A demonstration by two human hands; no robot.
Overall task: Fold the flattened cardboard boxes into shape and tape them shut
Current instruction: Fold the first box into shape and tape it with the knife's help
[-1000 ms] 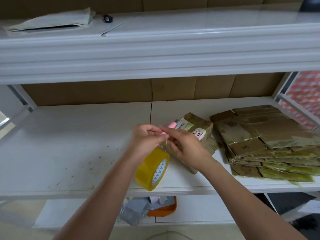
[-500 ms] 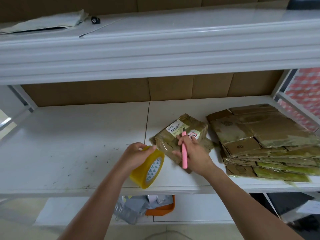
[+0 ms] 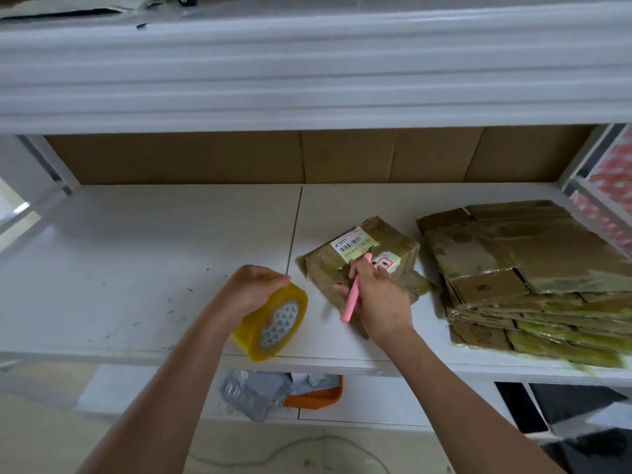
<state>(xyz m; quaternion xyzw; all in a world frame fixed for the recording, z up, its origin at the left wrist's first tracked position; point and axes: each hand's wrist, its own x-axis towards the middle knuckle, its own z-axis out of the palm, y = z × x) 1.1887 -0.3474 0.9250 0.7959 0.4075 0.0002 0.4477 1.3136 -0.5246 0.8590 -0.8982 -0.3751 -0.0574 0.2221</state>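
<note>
On shelf (image 3: 136,268), tape roll (image 3: 270,323) lower.

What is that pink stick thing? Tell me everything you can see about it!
The pink stick is slim, smooth and looks like plastic, with rounded ends, maybe a small cutter or pen; no blade or tip shows. The right hand grips it round the middle, so both ends poke out. It is tilted, its upper end leaning away over the taped cardboard box near the white barcode label, its lower end pointing back toward the person. Whether it touches the box cannot be told.
</note>
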